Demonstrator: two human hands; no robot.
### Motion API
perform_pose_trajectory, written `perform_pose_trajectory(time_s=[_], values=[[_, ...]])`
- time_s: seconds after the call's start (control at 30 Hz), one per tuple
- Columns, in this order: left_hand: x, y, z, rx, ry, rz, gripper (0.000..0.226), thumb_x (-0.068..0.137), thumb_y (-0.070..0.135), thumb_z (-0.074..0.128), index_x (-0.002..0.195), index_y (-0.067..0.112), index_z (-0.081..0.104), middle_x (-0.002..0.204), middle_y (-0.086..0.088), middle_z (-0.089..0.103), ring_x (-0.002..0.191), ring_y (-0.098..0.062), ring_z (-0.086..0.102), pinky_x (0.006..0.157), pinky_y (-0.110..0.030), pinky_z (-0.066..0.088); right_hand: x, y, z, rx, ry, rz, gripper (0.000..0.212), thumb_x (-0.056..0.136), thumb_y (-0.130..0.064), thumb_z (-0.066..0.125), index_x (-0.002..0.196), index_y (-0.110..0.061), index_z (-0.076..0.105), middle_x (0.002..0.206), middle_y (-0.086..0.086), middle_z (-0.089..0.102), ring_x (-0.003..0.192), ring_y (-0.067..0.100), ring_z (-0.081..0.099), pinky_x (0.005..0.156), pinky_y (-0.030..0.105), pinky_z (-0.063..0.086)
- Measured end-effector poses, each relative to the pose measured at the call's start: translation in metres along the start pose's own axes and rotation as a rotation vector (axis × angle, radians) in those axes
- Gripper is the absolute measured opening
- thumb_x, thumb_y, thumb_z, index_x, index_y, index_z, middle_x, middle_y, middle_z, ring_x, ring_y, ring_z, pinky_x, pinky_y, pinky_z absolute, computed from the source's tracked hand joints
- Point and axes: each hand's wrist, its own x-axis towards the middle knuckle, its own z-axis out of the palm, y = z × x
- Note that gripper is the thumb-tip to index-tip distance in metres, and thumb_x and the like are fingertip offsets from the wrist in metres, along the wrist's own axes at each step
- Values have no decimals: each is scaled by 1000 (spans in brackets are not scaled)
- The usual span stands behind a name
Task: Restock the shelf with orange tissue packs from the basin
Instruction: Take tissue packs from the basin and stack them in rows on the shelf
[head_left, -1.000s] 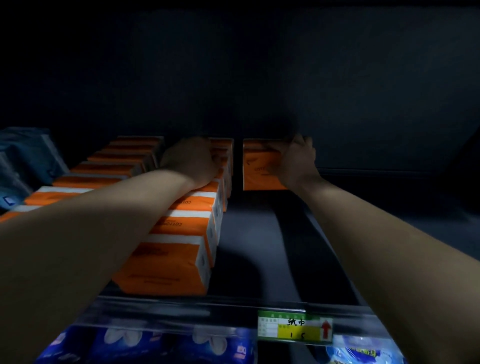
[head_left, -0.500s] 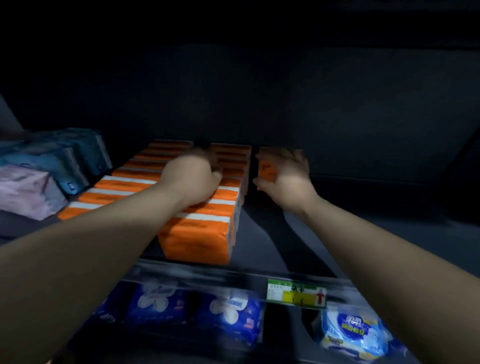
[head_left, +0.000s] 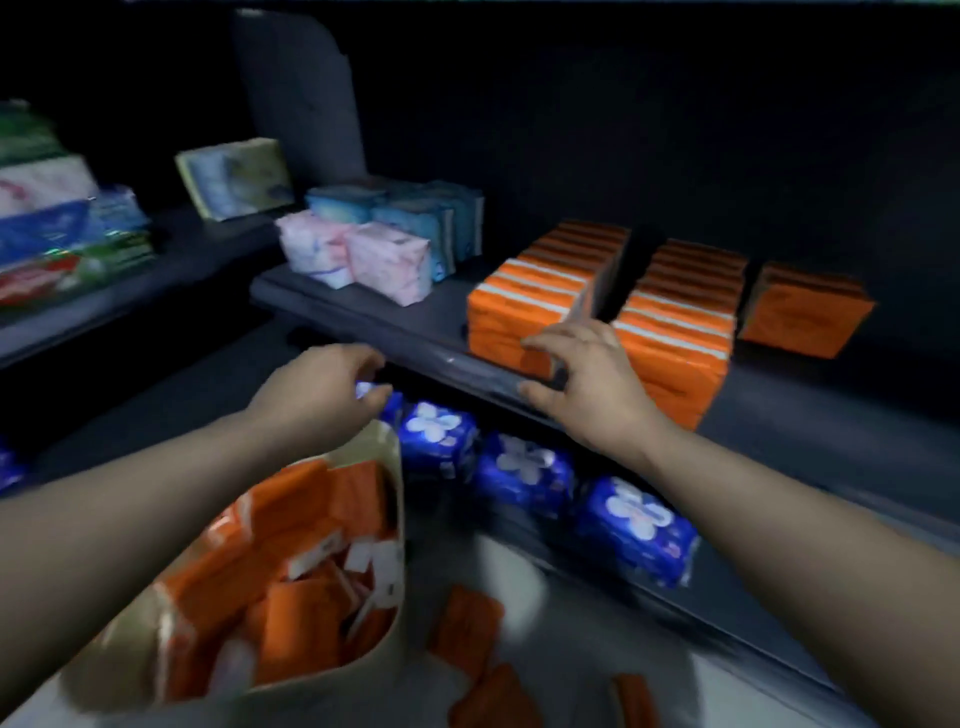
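On the dark shelf (head_left: 395, 332) stand two long rows of orange tissue packs (head_left: 524, 301) (head_left: 680, 322), with a short third stack (head_left: 802, 317) to their right. A beige basin (head_left: 358, 670) at the lower left holds several loose orange packs (head_left: 291, 566). My left hand (head_left: 322, 389) hovers above the basin, fingers curled and apart, holding nothing. My right hand (head_left: 587, 384) hangs in front of the shelf edge by the first row, fingers spread, empty.
Pink packs (head_left: 363, 254) and blue packs (head_left: 415, 213) stand left of the orange rows. Dark blue flowered packs (head_left: 524, 467) line the shelf below. A few orange packs (head_left: 467, 623) lie on the floor beside the basin. More goods (head_left: 57, 234) fill the far-left shelf.
Both hands have pulled back out of the shelf, leaving the third stack standing. The view has drawn back and dropped, bringing the basin into sight.
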Motion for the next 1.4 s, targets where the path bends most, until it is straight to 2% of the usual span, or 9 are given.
perform_pose_trajectory(time_s=[0.27, 0.47, 0.67, 0.77, 0.87, 1.0, 1.17, 1.27, 1.4], values=[[-49, -146, 59, 46, -223, -337, 44, 87, 34, 59, 127, 16, 54, 119, -5, 64, 104, -25, 62, 85, -31, 49, -2, -65, 115, 131, -197, -22, 36, 76, -26, 72, 110, -16, 69, 112, 4, 66, 115, 27, 48, 96, 26, 31], [-39, -187, 119, 16, -291, -332, 33, 84, 22, 58, 116, 16, 60, 118, -9, 61, 106, -27, 59, 86, -36, 49, 5, -73, 183, 193, -282, 12, 36, 74, -25, 73, 110, -20, 70, 106, 0, 67, 112, 25, 51, 96, 24, 33], [-21, -212, 154, 299, -326, -293, 41, 88, 28, 52, 127, 16, 49, 127, -13, 50, 116, -33, 45, 92, -42, 46, 9, -87, 199, 226, -311, -18, 22, 77, 0, 63, 98, -2, 71, 99, 13, 68, 101, 23, 49, 89, 24, 32], [-19, -210, 153, 418, -376, -266, 43, 89, 34, 53, 128, 17, 50, 129, -13, 48, 118, -31, 41, 92, -41, 42, 11, -88, 209, 219, -344, -30, 28, 80, -2, 63, 107, -5, 69, 108, 11, 67, 109, 25, 50, 93, 25, 30], [-24, -209, 135, 329, -398, -259, 38, 88, 32, 56, 122, 14, 52, 124, -13, 51, 114, -30, 48, 90, -40, 44, 9, -88, 224, 244, -348, 28, 36, 81, -10, 64, 116, -15, 67, 115, 4, 64, 113, 21, 50, 93, 22, 33], [-45, -209, 82, 150, -357, -300, 27, 86, 30, 61, 104, 12, 52, 109, -11, 61, 101, -30, 59, 80, -36, 47, -1, -98, 234, 267, -429, 33, 38, 82, -14, 65, 120, -17, 64, 115, 3, 63, 102, 14, 56, 77, 11, 32], [-91, -204, 27, 46, -348, -406, 24, 82, 31, 67, 98, 18, 55, 94, -6, 62, 84, -25, 59, 76, -38, 51, -28, -125, 249, 361, -642, 67, 33, 84, -13, 65, 118, -9, 63, 118, 7, 64, 108, 23, 59, 89, 27, 44], [-107, -206, 22, -11, -348, -434, 26, 82, 30, 69, 102, 18, 56, 94, -3, 61, 82, -20, 57, 72, -32, 46, -46, -133, 275, 404, -786, 194, 45, 83, -22, 69, 125, -12, 57, 127, 8, 58, 111, 25, 58, 90, 31, 47], [-107, -207, 27, -69, -334, -497, 28, 82, 32, 68, 104, 19, 57, 93, -2, 58, 79, -18, 53, 67, -28, 37, -67, -135, 305, 427, -893, 393, 62, 78, -28, 75, 130, -11, 45, 129, 11, 54, 117, 26, 53, 86, 25, 41]])
